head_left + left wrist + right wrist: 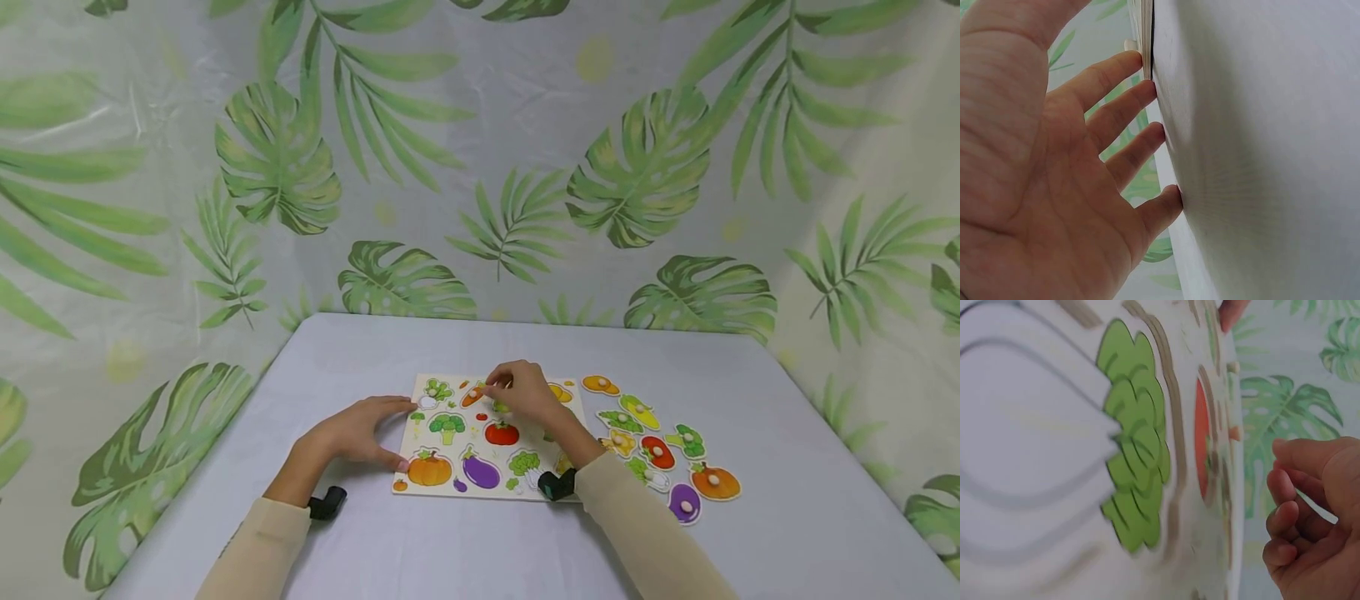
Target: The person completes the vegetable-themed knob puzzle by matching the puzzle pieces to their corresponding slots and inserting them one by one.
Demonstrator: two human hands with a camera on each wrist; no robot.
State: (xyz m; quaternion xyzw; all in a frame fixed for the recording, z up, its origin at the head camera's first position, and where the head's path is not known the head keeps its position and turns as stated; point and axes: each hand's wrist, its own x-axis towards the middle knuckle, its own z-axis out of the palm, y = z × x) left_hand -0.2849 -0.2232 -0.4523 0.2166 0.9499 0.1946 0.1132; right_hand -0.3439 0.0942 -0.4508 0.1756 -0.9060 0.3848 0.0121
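A cream puzzle board [431, 490] printed with vegetables lies on the table. My left hand [363, 429] touches its left side; in the left wrist view, the outstretched fingers [1113, 75] meet the layered edge. Over the board's upper middle hovers my right hand [525, 392], beside a carrot piece [472, 397] with a knob. In the right wrist view, the right hand [1313, 512] has loosely bent fingers, holds nothing, and is apart from the board. Two knobs [1234, 433] stick up from the board there. A printed tomato [502, 433] lies below the right hand.
Right of the board lie several loose knobbed pieces: a pumpkin [715, 482], an eggplant [684, 504], a tomato [657, 452], a broccoli [686, 442] and corn [639, 412] among them. A leaf-patterned curtain [525, 208] hangs behind the white table [360, 358].
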